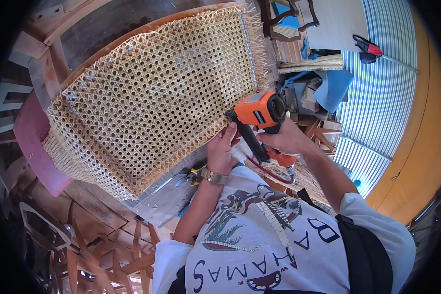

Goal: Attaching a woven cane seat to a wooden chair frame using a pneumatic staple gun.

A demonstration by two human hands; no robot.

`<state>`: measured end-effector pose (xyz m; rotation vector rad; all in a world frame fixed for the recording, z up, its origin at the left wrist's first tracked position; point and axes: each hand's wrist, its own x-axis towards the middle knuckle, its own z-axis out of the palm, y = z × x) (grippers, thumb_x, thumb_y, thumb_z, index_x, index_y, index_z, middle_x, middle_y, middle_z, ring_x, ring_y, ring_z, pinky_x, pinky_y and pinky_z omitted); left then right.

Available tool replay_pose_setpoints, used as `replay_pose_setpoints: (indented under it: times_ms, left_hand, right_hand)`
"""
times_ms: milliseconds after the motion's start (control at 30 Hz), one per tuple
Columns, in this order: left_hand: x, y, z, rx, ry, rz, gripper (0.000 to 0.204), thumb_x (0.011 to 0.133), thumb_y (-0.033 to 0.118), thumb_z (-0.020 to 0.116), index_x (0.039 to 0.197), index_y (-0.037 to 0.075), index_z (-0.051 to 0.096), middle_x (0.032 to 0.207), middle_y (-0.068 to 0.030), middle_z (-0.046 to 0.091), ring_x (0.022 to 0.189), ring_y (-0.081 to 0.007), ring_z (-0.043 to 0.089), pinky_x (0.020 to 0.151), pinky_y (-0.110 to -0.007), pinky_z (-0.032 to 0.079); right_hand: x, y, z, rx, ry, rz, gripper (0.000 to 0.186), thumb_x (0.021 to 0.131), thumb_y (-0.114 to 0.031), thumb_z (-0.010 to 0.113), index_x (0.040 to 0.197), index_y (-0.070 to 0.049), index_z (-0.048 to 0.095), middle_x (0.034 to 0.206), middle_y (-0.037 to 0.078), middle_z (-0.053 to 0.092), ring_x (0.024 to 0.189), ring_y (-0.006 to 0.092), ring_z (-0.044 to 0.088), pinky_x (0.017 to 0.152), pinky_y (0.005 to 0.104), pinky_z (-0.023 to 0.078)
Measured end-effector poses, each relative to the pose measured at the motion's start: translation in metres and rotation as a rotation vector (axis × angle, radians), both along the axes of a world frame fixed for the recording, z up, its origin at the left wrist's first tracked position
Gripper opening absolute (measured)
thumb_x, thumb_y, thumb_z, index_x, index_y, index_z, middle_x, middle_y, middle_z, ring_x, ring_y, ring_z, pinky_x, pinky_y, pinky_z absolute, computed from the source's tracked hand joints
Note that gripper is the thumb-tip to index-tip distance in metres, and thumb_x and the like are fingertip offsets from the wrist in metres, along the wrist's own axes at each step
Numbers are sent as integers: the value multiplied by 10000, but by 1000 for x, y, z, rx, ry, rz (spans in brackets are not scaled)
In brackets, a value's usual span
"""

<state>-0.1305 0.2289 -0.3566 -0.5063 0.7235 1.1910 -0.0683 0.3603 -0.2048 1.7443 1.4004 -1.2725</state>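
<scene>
A wide sheet of woven cane webbing [157, 93] covers a curved wooden frame [127, 41], its frayed strand ends sticking out along the rim. My right hand [286, 138] is wrapped round the grip of an orange-and-black staple gun [256, 111], which has a red air hose [269, 172] at its base. The gun's black nose rests at the cane's near right edge. Just below that nose, my left hand [221, 148] pinches the edge of the webbing, thumb uppermost; its other fingers are partly hidden.
Yellow-and-black pliers [196, 175] lie on the work surface [159, 208] beside my left wrist. A pink plastic chair [36, 142] stands at the left. Wooden chair frames [100, 262] crowd the lower left. Rolled cane [312, 63] and blue sheeting [335, 88] are at upper right, before a corrugated wall [377, 108].
</scene>
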Motion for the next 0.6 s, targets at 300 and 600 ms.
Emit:
replay_pose_setpoints:
  times_ms: [300, 600]
  left_hand:
    - [4, 4, -1, 31, 12, 70, 359, 812, 292, 785, 1104, 128, 657, 1046, 20, 684, 907, -96, 618, 826, -292, 450]
    - [11, 1, -6, 76, 79, -8, 306, 900, 294, 657, 1115, 76, 643, 1054, -11, 685, 953, -118, 632, 819, -299, 464]
  right_hand:
    - [-8, -6, -3, 223, 146, 361, 314, 797, -70, 687, 1096, -46, 596, 865, 34, 636, 795, 143, 599, 772, 318, 502]
    - [11, -25, 8, 159, 93, -36, 309, 804, -92, 714, 1076, -37, 578, 727, 33, 608, 556, 108, 585, 518, 283, 484]
